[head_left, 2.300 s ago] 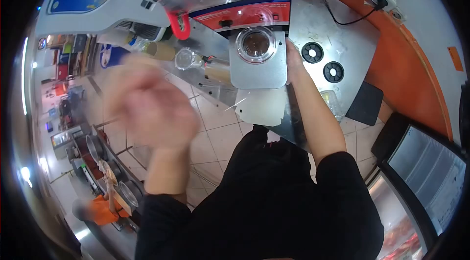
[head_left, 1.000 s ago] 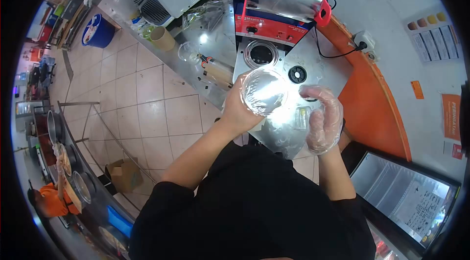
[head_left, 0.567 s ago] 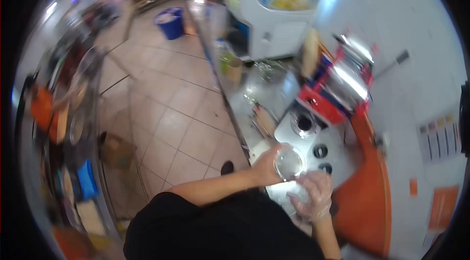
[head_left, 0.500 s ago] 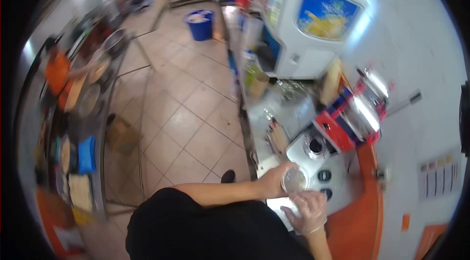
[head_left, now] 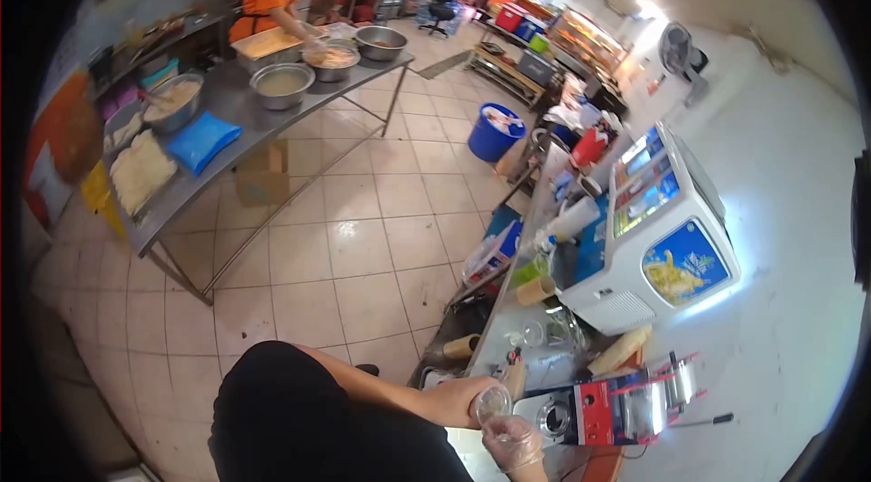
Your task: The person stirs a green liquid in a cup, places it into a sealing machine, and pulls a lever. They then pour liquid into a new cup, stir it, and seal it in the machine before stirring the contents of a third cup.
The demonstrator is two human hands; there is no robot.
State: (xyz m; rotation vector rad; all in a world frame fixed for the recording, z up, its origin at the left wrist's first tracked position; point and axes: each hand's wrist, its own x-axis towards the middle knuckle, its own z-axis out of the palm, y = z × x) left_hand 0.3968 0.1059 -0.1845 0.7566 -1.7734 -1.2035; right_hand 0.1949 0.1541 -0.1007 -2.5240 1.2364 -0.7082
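Left hand (head_left: 452, 402), mine, bare; fingers curled round a clear, round plastic cup (head_left: 493, 402), forearm stretched low from the left. Right hand (head_left: 511, 442), in a loose transparent plastic glove; set against the cup's near side, forearm rising from the bottom edge; whether it pinches or merely touches, I cannot tell. Cup: between both hands, just short of the silver metal plate (head_left: 529, 408) of a red-fronted machine with a shiny film roll (head_left: 594, 413). Step in hand, by my judgement: handling the cup beside that machine; next move calls for a steady grip, cup level. Beyond: grey metal counter (head_left: 542, 373); boxy white dispenser (head_left: 626, 287).
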